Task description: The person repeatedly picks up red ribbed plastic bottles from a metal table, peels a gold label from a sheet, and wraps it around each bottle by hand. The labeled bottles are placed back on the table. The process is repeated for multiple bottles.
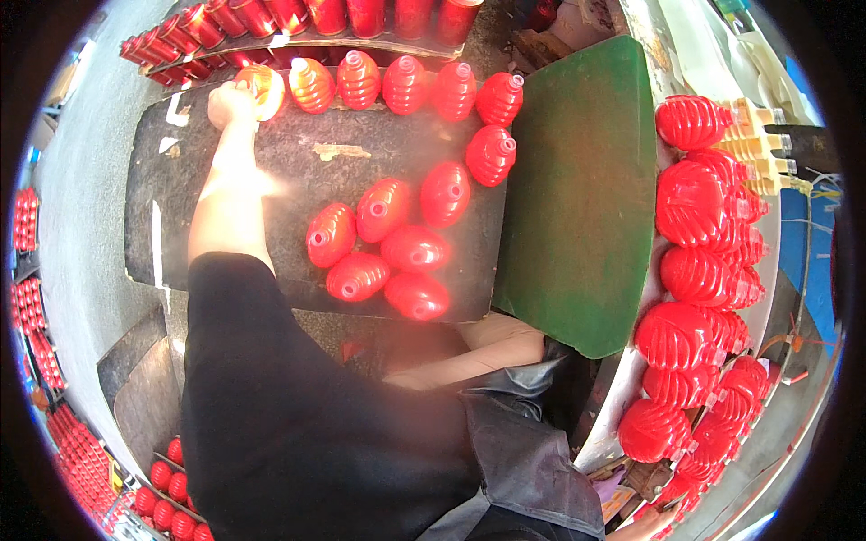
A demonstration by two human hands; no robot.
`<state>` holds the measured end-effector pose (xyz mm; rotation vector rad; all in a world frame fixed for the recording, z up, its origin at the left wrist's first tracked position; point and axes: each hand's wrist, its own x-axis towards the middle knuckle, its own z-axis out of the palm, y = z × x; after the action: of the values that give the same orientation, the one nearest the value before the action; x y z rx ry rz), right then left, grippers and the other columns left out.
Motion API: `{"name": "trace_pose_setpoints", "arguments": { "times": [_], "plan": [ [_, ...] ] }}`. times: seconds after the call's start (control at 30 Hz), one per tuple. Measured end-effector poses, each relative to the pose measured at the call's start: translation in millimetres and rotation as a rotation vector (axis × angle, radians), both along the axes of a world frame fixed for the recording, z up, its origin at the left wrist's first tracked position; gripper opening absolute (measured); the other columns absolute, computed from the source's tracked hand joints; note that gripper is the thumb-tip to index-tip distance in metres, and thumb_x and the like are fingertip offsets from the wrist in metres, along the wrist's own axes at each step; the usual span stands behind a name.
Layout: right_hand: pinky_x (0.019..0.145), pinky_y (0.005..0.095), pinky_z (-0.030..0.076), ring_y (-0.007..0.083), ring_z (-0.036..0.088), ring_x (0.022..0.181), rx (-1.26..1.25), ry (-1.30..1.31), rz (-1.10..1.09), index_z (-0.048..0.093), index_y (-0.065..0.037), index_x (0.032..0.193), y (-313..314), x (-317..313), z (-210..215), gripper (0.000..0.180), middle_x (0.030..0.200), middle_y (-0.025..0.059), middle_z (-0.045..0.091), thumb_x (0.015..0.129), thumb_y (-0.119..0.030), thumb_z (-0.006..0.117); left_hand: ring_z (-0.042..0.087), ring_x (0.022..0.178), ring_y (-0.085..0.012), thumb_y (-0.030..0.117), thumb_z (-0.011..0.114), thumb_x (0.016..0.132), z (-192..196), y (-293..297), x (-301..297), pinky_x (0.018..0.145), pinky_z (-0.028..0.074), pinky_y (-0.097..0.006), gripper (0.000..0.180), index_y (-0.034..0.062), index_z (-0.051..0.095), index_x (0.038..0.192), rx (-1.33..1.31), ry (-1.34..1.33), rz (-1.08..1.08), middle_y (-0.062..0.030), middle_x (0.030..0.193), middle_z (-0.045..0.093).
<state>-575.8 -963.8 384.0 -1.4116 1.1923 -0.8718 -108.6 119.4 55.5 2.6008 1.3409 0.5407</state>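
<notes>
The left hand (231, 104) has its fingers wrapped around an orange ribbed plastic bottle (263, 88) at the far edge of the dark worn table (298, 176). Beyond the fingers runs a row of red ribbed bottles (406, 86); nearer lies a loose cluster (tipped over) (388, 239). The right hand is out of sight. A green board (577, 189) stands rightward.

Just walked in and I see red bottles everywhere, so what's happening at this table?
A person in a black sleeve reaches the left hand across a dark worktop and grips an orange ribbed bottle at the far left end of a row of red bottles. A loose cluster of red bottles lies on the middle of the worktop. Beside a green board, more red bottles are stacked at the right. The right hand is out of view.
</notes>
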Motion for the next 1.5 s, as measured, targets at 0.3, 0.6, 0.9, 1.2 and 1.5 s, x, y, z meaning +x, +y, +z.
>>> {"name": "trace_pose_setpoints", "arguments": {
  "times": [0.3,0.6,0.9,1.2,1.5],
  "plan": [
    [0.076,0.0294,0.06,0.0174,0.071,0.09,0.062,0.022,-0.148,0.073,-0.005,0.121,40.0,-43.4,-5.5,0.026,0.105,0.0055,0.075,0.098,-0.017,0.07,0.074,0.11,-0.0343,0.043,0.066,0.096,-32.8,31.1,41.7,0.094,0.056,-0.047,0.036,0.0163,0.08,0.116,-0.066,0.078,-0.058,-0.0177,0.113,0.077],
    [0.077,0.0302,0.061,0.018,0.072,0.092,0.105,0.05,-0.188,0.072,-0.005,0.123,48.2,-31.9,-17.8,0.027,0.108,0.0064,0.075,0.098,-0.015,0.069,0.072,0.114,-0.0332,0.04,0.06,0.101,-30.2,14.0,45.1,0.098,0.054,-0.045,0.041,0.0164,0.073,0.131,0.1,0.029,-0.158,-0.0159,0.122,0.075],
    [0.078,0.031,0.062,0.0186,0.072,0.094,0.131,0.026,-0.189,0.071,-0.004,0.125,52.3,-20.7,-32.5,0.028,0.11,0.0074,0.075,0.099,-0.013,0.068,0.071,0.092,-0.033,0.042,0.057,0.1,-74.5,-21.6,81.7,0.084,0.053,-0.046,0.035,0.0086,0.07,0.101,-0.42,-0.092,-0.477,-0.0177,0.098,0.073],
    [0.079,0.0318,0.062,0.0192,0.073,0.096,0.141,0.005,-0.234,0.071,-0.004,0.126,55.1,-56.3,-12.3,0.029,0.113,0.0084,0.075,0.099,-0.011,0.066,0.069,0.102,-0.0321,0.051,0.047,0.1,-112.3,10.2,110.2,0.091,0.05,-0.043,0.052,0.0058,0.072,0.104,-0.23,-0.093,-0.498,-0.0162,0.104,0.076],
    [0.081,0.0326,0.063,0.0199,0.073,0.099,0.166,-0.059,-0.269,0.07,-0.003,0.128,27.1,-102.1,12.4,0.03,0.116,0.0093,0.076,0.099,-0.009,0.065,0.066,0.119,-0.0351,0.031,0.067,0.096,-12.4,-135.3,70.6,0.103,0.051,-0.045,0.036,0.0051,0.071,0.121,0.143,-0.534,-0.615,-0.0149,0.124,0.072]
  ]
}}
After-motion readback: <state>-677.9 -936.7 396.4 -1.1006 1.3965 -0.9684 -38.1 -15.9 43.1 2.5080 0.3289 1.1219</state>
